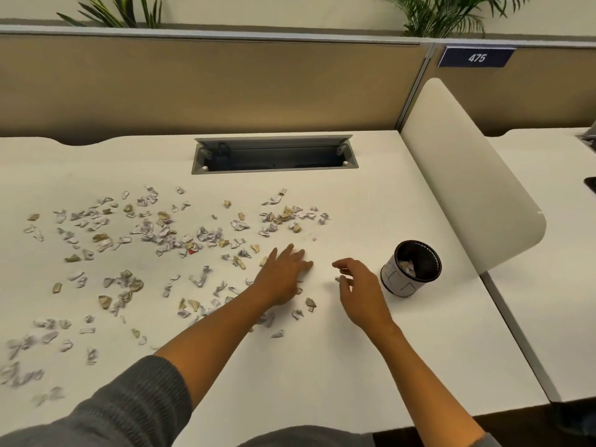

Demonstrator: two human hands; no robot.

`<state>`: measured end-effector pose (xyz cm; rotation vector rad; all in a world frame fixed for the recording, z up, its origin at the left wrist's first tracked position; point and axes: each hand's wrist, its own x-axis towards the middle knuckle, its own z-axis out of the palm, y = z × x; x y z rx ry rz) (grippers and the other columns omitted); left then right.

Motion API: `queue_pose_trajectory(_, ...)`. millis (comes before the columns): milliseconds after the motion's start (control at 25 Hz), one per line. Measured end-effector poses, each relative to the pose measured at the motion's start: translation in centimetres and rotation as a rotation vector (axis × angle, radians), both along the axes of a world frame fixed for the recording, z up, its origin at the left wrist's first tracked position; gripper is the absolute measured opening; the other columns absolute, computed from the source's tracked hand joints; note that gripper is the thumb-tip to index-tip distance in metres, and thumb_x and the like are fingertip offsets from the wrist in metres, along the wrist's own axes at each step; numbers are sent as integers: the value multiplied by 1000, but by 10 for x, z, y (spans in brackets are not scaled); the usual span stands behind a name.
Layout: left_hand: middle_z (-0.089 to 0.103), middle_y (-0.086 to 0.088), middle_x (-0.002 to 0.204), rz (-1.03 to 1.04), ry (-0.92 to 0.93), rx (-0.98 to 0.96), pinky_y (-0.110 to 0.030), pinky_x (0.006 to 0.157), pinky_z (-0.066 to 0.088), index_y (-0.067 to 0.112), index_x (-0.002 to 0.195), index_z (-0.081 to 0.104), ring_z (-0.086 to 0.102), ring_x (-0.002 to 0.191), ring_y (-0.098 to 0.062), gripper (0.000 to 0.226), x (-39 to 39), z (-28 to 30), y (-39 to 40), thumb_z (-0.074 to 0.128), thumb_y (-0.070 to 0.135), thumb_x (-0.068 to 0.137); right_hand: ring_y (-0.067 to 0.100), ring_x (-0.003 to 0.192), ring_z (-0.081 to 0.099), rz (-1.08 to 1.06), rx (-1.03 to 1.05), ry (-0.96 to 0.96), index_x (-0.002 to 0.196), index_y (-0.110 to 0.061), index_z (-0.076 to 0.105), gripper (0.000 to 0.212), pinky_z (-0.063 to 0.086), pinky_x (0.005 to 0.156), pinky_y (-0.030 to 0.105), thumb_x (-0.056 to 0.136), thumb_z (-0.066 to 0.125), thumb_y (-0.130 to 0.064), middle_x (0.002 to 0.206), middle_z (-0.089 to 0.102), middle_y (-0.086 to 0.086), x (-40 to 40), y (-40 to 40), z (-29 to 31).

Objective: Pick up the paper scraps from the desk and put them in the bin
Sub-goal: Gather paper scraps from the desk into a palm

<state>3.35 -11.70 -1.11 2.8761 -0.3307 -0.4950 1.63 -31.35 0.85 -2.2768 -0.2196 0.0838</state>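
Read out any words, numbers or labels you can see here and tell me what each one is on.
"475": white digits on the dark blue sign fixed to the partition.
Bin: its pale wrap shows only dark line marks, no readable text.
Paper scraps: any print is too small and blurred to read.

I see a white counter (322,366) with a grey cable hatch (274,153) open at its back edge. Behind it stands a tan partition (193,88) bearing a blue sign (476,57) reading 475, with plants (451,14) above. A white divider (464,175) closes off the right side.
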Motion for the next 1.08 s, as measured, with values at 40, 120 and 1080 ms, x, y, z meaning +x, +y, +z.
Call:
queue_pose_trajectory(40,11,-1,164,-11,2,46,-54,120,-1,33,151,25,-1,151,-26,67,-4,-2,9,48,9,93,15,122,55,42,-46,23,126,-14,57,32,45,102,25,98,47,-5,133,55,-1,-5,5,-12)
queue_pose_trajectory(120,6,2,164,-22,8,98,-63,115,-10,38,152,21,-7,151,-29,69,-12,-2,23,43,8,93,17,143,34,88,-145,98,142,-13,45,40,29,115,25,102,44,-14,155,34,1,-13,13,-32)
queue_pose_trajectory(1080,59,-4,95,59,-156,-79,-35,66,48,12,91,67,61,87,-23,20,-102,-23,75,54,-2,87,2,149,-6,582,-158,151,158,-24,11,67,8,124,27,103,48,-32,166,-2,-9,-43,94,-51)
